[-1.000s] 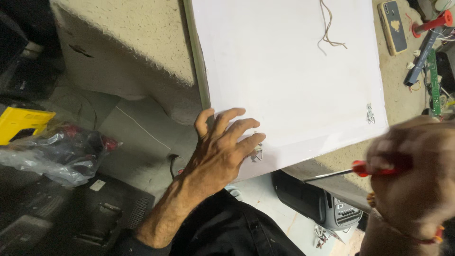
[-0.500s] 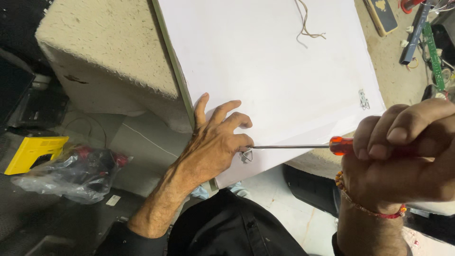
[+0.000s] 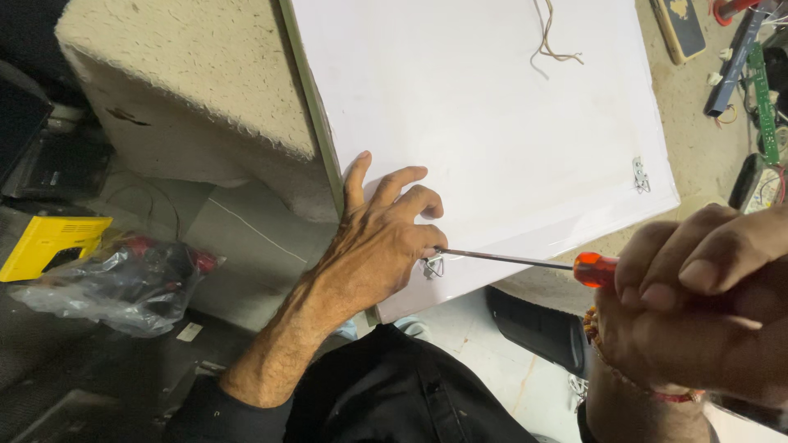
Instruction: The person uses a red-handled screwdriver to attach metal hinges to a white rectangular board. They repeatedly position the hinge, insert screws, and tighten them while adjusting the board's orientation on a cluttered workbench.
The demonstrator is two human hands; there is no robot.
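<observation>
- Your right hand [image 3: 698, 316] was clamped around the red handle of a screwdriver [image 3: 538, 262], fingers curled shut over it, close to the camera at the lower right.
- The screwdriver's thin metal shaft ran leftward, nearly level, and its tip met the small metal bracket [image 3: 432, 265] at the near edge of the white panel [image 3: 484, 131].
- Your left hand [image 3: 379, 242] lay on that same corner of the panel, thumb stretched up along the panel's left edge, fingers bent and gathered just beside the bracket and the screwdriver tip; it pressed on the panel rather than gripping anything.
- The white panel lay flat on the bench [image 3: 197, 66], its near corner jutting past the bench edge.
- A second small bracket [image 3: 640, 175] sat near the panel's right edge, and a loose bit of string [image 3: 548, 37] lay near its top.
- Well apart to the left, below the bench, sat a yellow tool [image 3: 49, 242] and a crumpled clear plastic bag [image 3: 115, 283].
</observation>
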